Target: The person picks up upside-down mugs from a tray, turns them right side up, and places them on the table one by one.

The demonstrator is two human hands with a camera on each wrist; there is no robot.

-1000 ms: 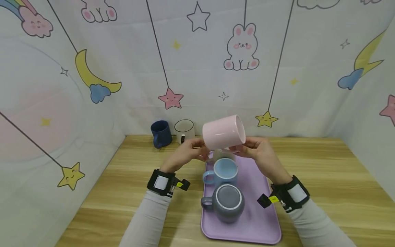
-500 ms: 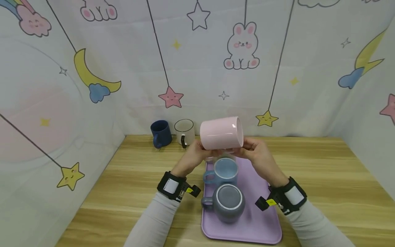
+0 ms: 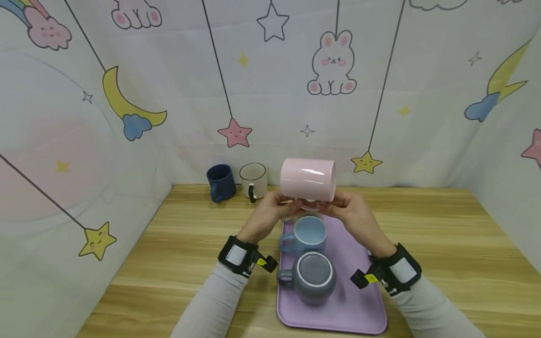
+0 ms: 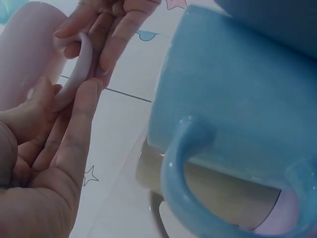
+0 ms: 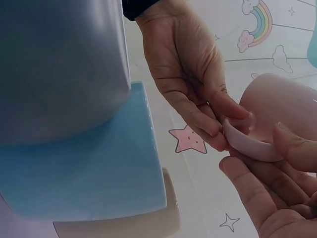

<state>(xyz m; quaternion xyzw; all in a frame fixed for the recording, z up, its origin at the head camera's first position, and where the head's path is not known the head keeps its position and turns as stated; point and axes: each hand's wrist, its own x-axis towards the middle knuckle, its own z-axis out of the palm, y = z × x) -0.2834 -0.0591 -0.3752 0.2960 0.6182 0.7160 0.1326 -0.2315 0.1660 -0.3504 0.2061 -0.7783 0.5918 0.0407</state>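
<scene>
A pink mug (image 3: 307, 179) is held in the air on its side, above the far end of the purple tray (image 3: 359, 300). Its handle (image 4: 81, 72) points toward the person. My left hand (image 3: 267, 213) pinches one end of that handle between thumb and fingers. From the other side, my right hand (image 3: 355, 216) grips the handle too, with both sets of fingertips close together. Beneath them on the tray, a light blue mug (image 3: 310, 231) and a rounded grey mug (image 3: 313, 279) stand upside down, handles to the left. Behind the blue one is a beige mug (image 4: 213, 193), mostly hidden.
At the back left of the wooden table (image 3: 190, 263), a dark blue mug (image 3: 221, 180) and a white mug (image 3: 255, 178) with black rim and handle stand upright. A printed cloth backdrop (image 3: 279, 94) closes off the back and sides.
My left hand has moved right, from beside the mug's base to its handle. The pink mug has gone from tilted to nearly level. My right hand has barely moved.
</scene>
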